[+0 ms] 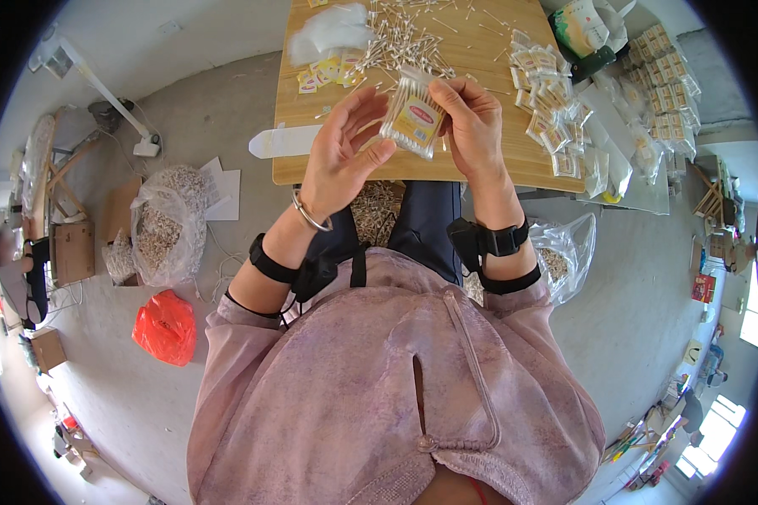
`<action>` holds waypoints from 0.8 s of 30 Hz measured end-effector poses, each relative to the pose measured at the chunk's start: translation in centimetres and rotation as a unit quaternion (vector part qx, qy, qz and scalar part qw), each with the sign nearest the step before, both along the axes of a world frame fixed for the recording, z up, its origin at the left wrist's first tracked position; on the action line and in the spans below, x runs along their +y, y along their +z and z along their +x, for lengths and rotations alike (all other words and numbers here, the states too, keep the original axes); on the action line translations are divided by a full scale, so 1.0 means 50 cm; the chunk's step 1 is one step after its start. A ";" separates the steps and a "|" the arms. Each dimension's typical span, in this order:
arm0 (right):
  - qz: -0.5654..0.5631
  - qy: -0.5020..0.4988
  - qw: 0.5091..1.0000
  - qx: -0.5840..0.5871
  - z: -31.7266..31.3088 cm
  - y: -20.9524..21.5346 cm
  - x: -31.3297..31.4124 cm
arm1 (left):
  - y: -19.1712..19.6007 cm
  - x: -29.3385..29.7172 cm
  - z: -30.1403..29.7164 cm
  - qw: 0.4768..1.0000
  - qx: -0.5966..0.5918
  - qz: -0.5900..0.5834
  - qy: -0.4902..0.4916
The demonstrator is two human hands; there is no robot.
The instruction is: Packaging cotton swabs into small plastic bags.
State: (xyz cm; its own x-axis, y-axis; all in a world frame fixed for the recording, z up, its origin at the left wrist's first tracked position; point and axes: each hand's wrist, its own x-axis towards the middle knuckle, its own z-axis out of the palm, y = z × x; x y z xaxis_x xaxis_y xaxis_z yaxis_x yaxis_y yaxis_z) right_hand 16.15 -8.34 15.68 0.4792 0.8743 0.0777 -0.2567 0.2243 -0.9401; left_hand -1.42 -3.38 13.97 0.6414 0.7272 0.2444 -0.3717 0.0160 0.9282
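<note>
A small clear bag of cotton swabs (403, 105) with a yellow, red and white label is held up over the near edge of the wooden table. My right hand (477, 126) grips the bag by its right side, thumb in front and fingers behind. On the other side my left hand (345, 150) is open, its fingers apart and curved. Its thumb tip is at the bag's lower left edge; whether it touches I cannot tell. Beyond the hands lies a loose heap of cotton swabs (402, 42). Small yellow label cards (328, 71) lie to its left.
A pile of filled swab bags (552, 97) covers the table's right side, with stacked packs (667, 84) farther right. A white bundle of empty plastic bags (333, 32) lies at the back left. On the floor stand a clear sack of swabs (162, 231) and a red bag (165, 326).
</note>
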 end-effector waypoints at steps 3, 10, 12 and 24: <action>-0.021 0.000 0.992 -0.121 -0.001 -0.031 0.006 | -0.034 0.037 -0.010 0.996 0.088 -0.007 -0.033; 0.042 0.024 0.948 -0.316 -0.009 -0.139 0.023 | -0.093 0.086 0.011 0.964 0.257 0.073 0.002; 0.033 0.030 0.945 -0.323 -0.011 -0.160 0.022 | -0.125 0.084 0.014 0.960 0.239 0.142 0.042; -0.074 0.046 0.916 -0.392 -0.014 -0.282 0.002 | -0.236 0.060 0.013 0.940 0.321 0.090 0.070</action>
